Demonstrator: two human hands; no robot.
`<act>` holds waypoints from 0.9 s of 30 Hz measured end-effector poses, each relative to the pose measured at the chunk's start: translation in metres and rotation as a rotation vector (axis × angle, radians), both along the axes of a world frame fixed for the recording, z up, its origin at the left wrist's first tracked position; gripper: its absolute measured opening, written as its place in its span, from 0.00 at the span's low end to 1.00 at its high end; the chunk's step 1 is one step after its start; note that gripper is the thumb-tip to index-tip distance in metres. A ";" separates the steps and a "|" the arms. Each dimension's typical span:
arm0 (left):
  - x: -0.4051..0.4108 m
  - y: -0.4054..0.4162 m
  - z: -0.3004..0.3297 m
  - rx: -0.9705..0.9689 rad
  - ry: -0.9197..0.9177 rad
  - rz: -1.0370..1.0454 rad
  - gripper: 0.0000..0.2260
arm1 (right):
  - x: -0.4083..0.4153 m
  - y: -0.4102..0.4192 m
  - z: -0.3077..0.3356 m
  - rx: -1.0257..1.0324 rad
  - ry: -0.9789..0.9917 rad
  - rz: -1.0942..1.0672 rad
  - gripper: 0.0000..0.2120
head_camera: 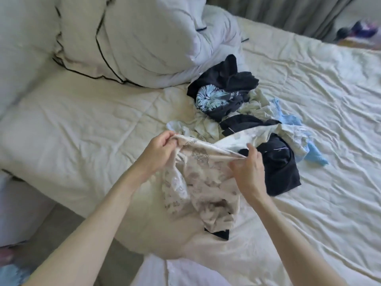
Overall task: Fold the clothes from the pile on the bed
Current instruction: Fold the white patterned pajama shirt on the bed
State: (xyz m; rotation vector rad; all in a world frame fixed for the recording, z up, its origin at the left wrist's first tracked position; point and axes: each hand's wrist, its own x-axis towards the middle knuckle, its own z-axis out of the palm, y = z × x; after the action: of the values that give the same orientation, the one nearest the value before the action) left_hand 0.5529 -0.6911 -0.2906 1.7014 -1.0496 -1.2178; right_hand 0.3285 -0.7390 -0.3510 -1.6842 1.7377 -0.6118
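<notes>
A cream garment with a faint grey print [206, 182] hangs in the air over the near part of the bed [82, 124]. My left hand [158, 149] pinches its top edge on the left. My right hand [247, 170] grips the same edge on the right, so the cloth is stretched between them and droops below. Behind it lies the pile of clothes [237, 106]: dark navy pieces, one with a light blue flower print [210, 100], white crumpled items and a light blue cloth [313, 155]. A dark piece [218, 233] peeks out under the hanging garment.
Big white pillows with black piping [123, 42] are stacked at the head of the bed, back left. The bed's cream cover stretches wide to the right [329, 203]. Floor shows at lower left [61, 223]. A grey curtain [288, 11] hangs behind the bed.
</notes>
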 end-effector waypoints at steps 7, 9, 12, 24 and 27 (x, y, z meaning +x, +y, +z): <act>0.082 0.039 0.123 -0.085 -0.085 0.075 0.12 | 0.085 -0.029 0.126 -0.336 0.071 0.259 0.06; 0.102 0.055 0.161 -0.204 -0.301 0.104 0.13 | 0.112 -0.030 0.170 -0.473 0.041 0.264 0.07; 0.129 0.072 0.219 -0.369 -0.520 0.267 0.13 | 0.147 -0.029 0.237 -0.612 -0.009 0.330 0.10; 0.197 0.139 0.375 -0.620 -1.075 0.583 0.04 | 0.233 -0.003 0.438 -0.573 -0.369 0.471 0.08; 0.203 0.149 0.381 -0.587 -0.714 0.614 0.05 | 0.244 0.002 0.444 -0.586 -0.357 0.518 0.08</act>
State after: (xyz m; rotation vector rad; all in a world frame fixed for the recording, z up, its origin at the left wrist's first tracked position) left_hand 0.7556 -0.5426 0.0903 1.7834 -1.0116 0.1167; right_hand 0.5728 -0.7369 0.0927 -2.1390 0.8546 -1.1528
